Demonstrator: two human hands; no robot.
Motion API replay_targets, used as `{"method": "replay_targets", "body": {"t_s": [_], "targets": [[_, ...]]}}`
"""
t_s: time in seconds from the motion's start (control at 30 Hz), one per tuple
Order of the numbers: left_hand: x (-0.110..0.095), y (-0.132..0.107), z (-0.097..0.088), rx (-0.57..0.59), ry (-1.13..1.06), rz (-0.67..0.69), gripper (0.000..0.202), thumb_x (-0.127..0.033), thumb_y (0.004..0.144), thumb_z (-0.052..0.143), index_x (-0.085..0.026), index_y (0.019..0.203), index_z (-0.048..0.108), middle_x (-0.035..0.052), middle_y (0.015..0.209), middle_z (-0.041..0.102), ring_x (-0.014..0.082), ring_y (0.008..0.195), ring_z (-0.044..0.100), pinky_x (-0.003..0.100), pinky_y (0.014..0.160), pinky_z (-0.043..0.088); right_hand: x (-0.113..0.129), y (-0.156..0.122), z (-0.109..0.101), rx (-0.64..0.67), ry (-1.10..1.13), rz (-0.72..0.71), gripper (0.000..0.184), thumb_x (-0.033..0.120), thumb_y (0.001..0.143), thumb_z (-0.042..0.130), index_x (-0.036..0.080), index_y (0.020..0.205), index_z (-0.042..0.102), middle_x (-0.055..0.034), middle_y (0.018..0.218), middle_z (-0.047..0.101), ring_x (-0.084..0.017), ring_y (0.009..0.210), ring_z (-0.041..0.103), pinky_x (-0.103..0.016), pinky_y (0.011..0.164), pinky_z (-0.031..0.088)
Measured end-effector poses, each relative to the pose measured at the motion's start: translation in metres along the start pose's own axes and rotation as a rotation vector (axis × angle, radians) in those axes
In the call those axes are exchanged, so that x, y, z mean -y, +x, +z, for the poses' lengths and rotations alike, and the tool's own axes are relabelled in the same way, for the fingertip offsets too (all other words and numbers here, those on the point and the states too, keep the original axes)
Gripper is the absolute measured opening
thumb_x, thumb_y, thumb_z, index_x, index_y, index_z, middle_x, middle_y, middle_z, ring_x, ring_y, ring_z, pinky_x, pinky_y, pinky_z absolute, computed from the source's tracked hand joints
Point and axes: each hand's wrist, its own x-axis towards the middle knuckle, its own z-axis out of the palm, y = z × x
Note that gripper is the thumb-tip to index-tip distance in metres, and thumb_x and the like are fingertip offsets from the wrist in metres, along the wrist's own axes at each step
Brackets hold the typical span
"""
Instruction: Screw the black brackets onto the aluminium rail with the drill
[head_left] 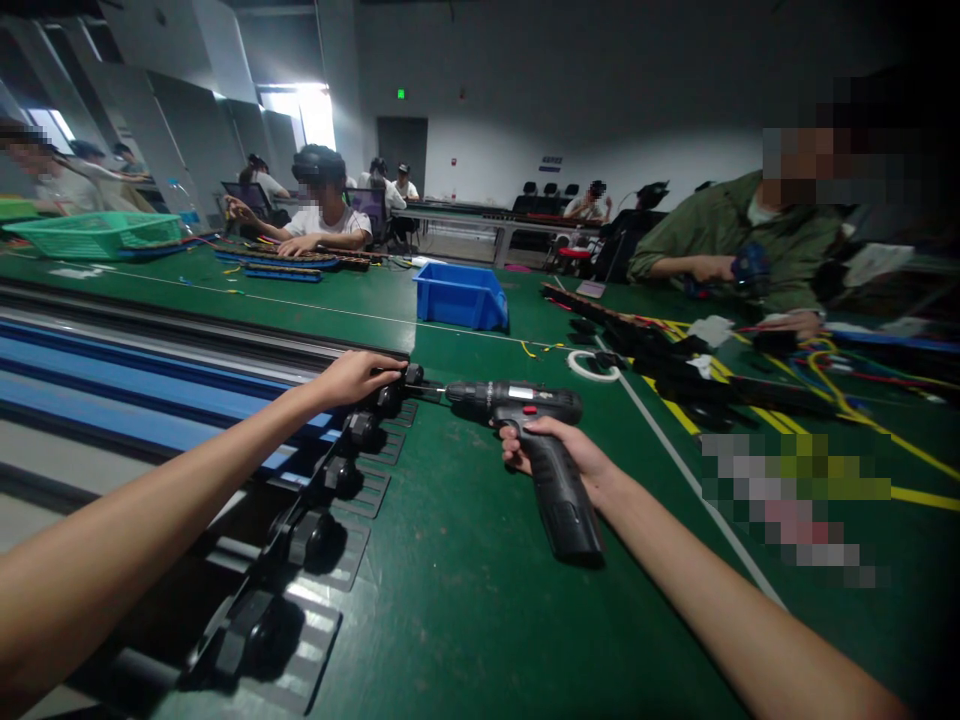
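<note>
My right hand (559,450) is wrapped around the grip of a black cordless drill (551,470), which lies on its side in the air with its chuck to the left. A thin bit (433,388) sticks out of the chuck, its tip at the far end of a row of black end fittings. There my left hand (360,377) closes its fingers on the farthest black fitting (412,374). Nearer fittings, each with a black cap nut (313,538) and a slotted plate (367,492), run along the ends of long blue and black panels (150,385).
A blue bin (461,297) stands on the green table (450,600) beyond the drill. At right lie a white ring (592,366) and tangled wire harnesses (697,370). A co-worker in a green shirt (705,225) holds another drill. A green basket (97,235) sits far left.
</note>
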Motion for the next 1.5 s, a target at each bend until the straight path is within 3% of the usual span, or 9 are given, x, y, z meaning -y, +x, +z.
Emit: {"method": "replay_targets", "body": {"t_s": [1.5], "targets": [[-0.0030,0.0001,-0.0007,0.023,-0.004,-0.042,0.046,-0.050,0.093,0.047,-0.028,0.130,0.062,0.0019,0.131,0.062,0.0244,0.122,0.057,0.033,0.099,0.044,0.0014,-0.0019,0.0042,0.002,-0.008,0.024,0.024,0.017,0.086,0.056,0.010,0.109,0.055,-0.0067,0.088,0.062,-0.013,0.081,0.062,-0.025,0.083,0.056]]}}
